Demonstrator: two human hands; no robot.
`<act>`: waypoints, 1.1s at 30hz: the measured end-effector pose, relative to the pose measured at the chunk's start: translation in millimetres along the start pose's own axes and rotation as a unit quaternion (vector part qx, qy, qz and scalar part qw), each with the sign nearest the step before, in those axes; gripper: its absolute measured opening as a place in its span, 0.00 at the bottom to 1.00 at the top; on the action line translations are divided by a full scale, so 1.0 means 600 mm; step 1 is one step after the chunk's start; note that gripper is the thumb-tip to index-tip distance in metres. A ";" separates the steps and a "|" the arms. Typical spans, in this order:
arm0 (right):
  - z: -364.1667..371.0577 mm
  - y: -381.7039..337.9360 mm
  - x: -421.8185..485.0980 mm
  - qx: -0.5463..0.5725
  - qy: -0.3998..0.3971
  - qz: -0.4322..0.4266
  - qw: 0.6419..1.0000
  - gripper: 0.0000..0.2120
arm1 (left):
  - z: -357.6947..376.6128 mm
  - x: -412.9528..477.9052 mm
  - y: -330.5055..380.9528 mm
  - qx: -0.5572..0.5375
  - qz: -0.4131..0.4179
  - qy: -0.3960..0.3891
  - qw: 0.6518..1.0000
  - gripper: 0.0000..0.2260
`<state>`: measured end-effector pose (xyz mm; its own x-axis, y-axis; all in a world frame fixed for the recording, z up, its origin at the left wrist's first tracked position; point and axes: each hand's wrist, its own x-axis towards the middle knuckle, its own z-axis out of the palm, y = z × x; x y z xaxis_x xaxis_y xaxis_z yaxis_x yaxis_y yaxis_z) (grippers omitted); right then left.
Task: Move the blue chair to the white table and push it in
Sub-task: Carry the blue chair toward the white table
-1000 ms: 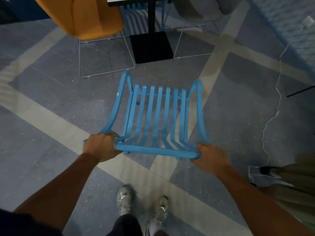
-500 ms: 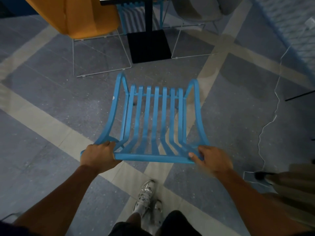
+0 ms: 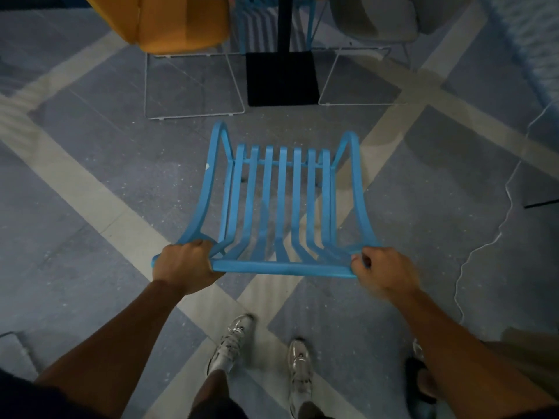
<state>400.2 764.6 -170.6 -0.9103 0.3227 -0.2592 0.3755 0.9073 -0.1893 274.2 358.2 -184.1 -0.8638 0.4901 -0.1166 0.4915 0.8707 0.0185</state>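
The blue chair (image 3: 282, 207), made of slats with curved arms, is in the middle of the view, seen from above and behind. My left hand (image 3: 186, 267) grips the left end of its top back rail. My right hand (image 3: 382, 272) grips the right end of the same rail. The table shows only as a black post (image 3: 284, 22) on a black square base (image 3: 282, 78), straight ahead of the chair. Its white top is cut off by the upper edge of the frame.
An orange chair (image 3: 181, 22) on a white wire frame stands left of the table base, a grey chair (image 3: 375, 16) on a wire frame to the right. Another blue chair (image 3: 257, 25) stands behind the post. A white cable (image 3: 484, 246) runs along the floor at right. My shoes (image 3: 233, 343) are below.
I have walked forward with the chair. The table base and the neighbouring chairs are now closer and more centred ahead. Both hands keep their grip on the back rail.
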 end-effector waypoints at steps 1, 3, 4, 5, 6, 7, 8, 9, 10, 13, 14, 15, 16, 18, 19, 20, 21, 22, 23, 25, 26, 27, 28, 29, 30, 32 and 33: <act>-0.004 0.015 0.002 -0.001 0.000 -0.003 1.000 0.22 | -0.001 -0.002 0.018 0.001 -0.009 -0.009 1.000 0.22; -0.014 0.043 0.003 -0.003 -0.009 -0.005 1.000 0.22 | -0.002 -0.007 0.053 0.002 -0.026 -0.038 0.999 0.22; -0.019 0.056 0.003 -0.003 -0.013 -0.004 1.000 0.23 | -0.001 -0.010 0.069 -0.003 -0.033 -0.053 0.998 0.22; -0.023 0.068 0.002 -0.002 -0.014 -0.001 1.000 0.23 | -0.002 -0.012 0.084 -0.007 -0.040 -0.065 0.997 0.22; -0.027 0.079 0.000 -0.004 -0.013 0.002 1.000 0.23 | -0.003 -0.014 0.098 -0.009 -0.044 -0.071 0.996 0.23; -0.031 0.090 -0.003 -0.008 -0.015 0.003 1.000 0.22 | -0.004 -0.017 0.111 -0.011 -0.045 -0.073 0.996 0.24; -0.035 0.099 -0.008 -0.014 -0.020 0.001 1.000 0.21 | -0.003 -0.020 0.123 -0.014 -0.042 -0.071 0.997 0.25; -0.037 0.109 -0.013 -0.018 -0.026 -0.002 0.999 0.20 | -0.001 -0.024 0.133 -0.018 -0.038 -0.062 0.997 0.25; -0.037 0.117 -0.017 -0.018 -0.029 -0.004 0.999 0.19 | 0.002 -0.027 0.141 -0.018 -0.033 -0.050 0.998 0.25; -0.036 0.127 -0.021 -0.020 -0.008 -0.016 1.000 0.18 | 0.004 -0.023 0.149 -0.012 -0.023 -0.017 1.000 0.26; -0.036 0.126 -0.020 -0.025 -0.002 -0.023 0.999 0.18 | 0.003 -0.021 0.147 -0.014 -0.016 -0.004 1.000 0.26; -0.035 0.126 -0.018 -0.029 0.005 -0.033 0.999 0.18 | 0.001 -0.022 0.146 -0.018 -0.008 0.009 1.000 0.27; -0.033 0.125 -0.018 -0.032 0.013 -0.048 0.998 0.18 | -0.001 -0.025 0.144 -0.023 0.003 0.023 0.999 0.27; -0.031 0.122 -0.022 -0.030 0.036 -0.071 0.996 0.18 | -0.003 -0.032 0.138 -0.032 0.034 0.057 0.997 0.27; -0.031 0.122 -0.025 -0.029 0.048 -0.076 0.996 0.18 | -0.005 -0.033 0.136 -0.041 0.043 0.074 0.995 0.24; -0.030 0.121 -0.027 -0.031 0.053 -0.077 0.995 0.19 | -0.007 -0.031 0.136 -0.056 0.038 0.084 0.994 0.22; -0.029 0.121 -0.028 -0.038 0.054 -0.078 0.995 0.20 | -0.009 -0.027 0.138 -0.070 0.017 0.088 0.993 0.19; -0.028 0.122 -0.029 -0.043 0.054 -0.079 0.994 0.20 | -0.009 -0.025 0.142 -0.080 -0.019 0.088 0.993 0.17; -0.029 0.123 -0.029 -0.047 0.051 -0.081 0.994 0.21 | -0.008 -0.023 0.148 -0.085 -0.055 0.086 0.991 0.16; -0.032 0.127 -0.024 -0.049 0.038 -0.080 0.995 0.22 | -0.005 -0.021 0.156 -0.076 -0.094 0.081 0.989 0.14; -0.033 0.130 -0.019 -0.047 0.036 -0.078 0.995 0.22 | -0.004 -0.021 0.156 -0.066 -0.100 0.075 0.990 0.13; -0.033 0.133 -0.016 -0.040 0.040 -0.074 0.996 0.22 | -0.003 -0.020 0.154 -0.054 -0.106 0.067 0.991 0.13; -0.032 0.137 -0.014 -0.030 0.045 -0.068 0.996 0.23 | -0.003 -0.019 0.152 -0.044 -0.114 0.058 0.991 0.13; -0.031 0.140 -0.012 -0.017 0.050 -0.061 0.997 0.23 | -0.003 -0.017 0.149 -0.039 -0.126 0.050 0.990 0.13; -0.030 0.142 -0.010 -0.007 0.054 -0.056 0.997 0.24 | -0.001 -0.015 0.147 -0.042 -0.137 0.045 0.989 0.13; -0.027 0.143 -0.008 -0.001 0.061 -0.043 0.997 0.22 | 0.006 -0.014 0.148 -0.061 -0.150 0.050 0.985 0.12; -0.025 0.141 -0.008 0.001 0.067 -0.036 0.997 0.21 | 0.009 -0.015 0.148 -0.066 -0.152 0.056 0.985 0.11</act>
<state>433.7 844.1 -171.0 -0.9498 0.2902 -0.1171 0.3090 0.9289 -0.2039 326.0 431.0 -186.7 -0.9793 0.2007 -0.0272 0.1956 0.9720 0.1300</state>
